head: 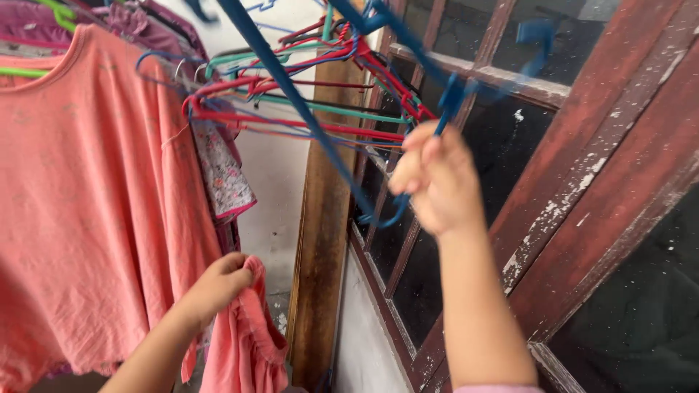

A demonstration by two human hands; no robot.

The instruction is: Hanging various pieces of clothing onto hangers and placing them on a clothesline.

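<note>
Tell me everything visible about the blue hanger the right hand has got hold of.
The blue plastic clothes hanger is thin and smooth-looking, and empty of clothing. The right hand holds it raised, its grip closed around the part near the blurred hook. One long arm slants from the upper left down to a curved end by the wrist. It crosses in front of a bunch of red, green and blue empty hangers; whether it touches them I cannot tell. It is motion-blurred, before a worn red-brown wooden window frame.

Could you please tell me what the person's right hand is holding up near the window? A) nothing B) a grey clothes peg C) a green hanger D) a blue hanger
D: the right hand is closed around a blue hanger, raised beside the bunch of empty hangers.
</note>
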